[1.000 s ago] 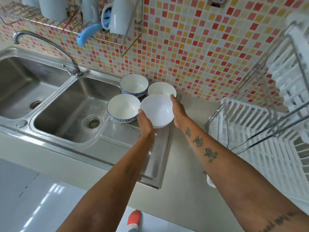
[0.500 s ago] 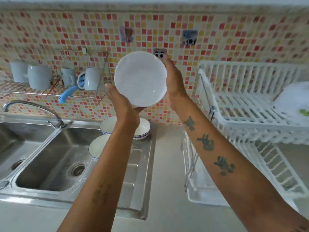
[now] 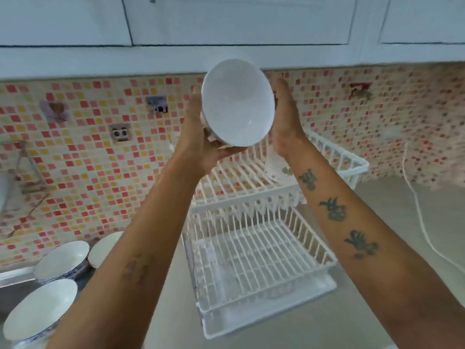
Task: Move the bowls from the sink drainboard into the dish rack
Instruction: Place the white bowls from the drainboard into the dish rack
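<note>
Both hands clamp the white bowl — left hand underneath, right hand at its side (tilted, mouth toward camera). It's above the white dish rack; three bowls sit lower left.

No readable text in this view — we checked every surface.

Decorative picture tiles on the mosaic wall show blurred motifs only, no letters; forearm tattoos are dark shapes, not legible as words or numbers — the white bowl and dish rack carry no print we can make out.
</note>
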### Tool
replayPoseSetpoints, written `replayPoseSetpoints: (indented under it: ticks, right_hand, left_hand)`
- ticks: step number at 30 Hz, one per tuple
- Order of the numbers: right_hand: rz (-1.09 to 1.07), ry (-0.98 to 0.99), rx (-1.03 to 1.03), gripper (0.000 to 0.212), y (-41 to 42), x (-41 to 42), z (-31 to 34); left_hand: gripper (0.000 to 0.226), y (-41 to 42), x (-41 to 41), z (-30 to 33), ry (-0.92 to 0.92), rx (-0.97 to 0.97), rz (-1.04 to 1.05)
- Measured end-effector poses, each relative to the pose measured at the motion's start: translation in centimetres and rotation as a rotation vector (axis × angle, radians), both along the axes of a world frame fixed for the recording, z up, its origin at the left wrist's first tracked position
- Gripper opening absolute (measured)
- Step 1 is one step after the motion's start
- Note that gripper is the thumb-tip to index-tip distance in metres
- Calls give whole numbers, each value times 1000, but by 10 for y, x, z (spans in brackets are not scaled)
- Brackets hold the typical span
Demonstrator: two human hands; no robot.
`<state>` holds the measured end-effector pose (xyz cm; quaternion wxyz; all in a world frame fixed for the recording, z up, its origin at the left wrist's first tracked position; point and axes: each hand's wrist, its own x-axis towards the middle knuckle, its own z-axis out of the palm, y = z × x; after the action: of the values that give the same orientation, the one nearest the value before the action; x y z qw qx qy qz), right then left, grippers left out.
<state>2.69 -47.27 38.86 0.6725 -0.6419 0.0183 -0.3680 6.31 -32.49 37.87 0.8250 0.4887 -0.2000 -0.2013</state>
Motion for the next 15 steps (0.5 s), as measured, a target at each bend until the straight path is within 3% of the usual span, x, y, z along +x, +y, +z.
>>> replayPoseSetpoints:
  ticks: [3,6,9,15]
  right_hand:
    - [-75,64,38,52,-47,-22,5]
    - [-84,88,141,62,-87,-35,4]
    - [-96,131,130,54,-113,-42,-2]
    - [-155,324,-29,34,-132,-41,-23]
  left_hand:
    - [49,-46,-4,10,-222,142,69]
    - [57,-84,-4,14,-629,290,255]
    - [60,-110,-1,10,-984,426,335]
    - [77,-136,13,-18,-1475,804,304]
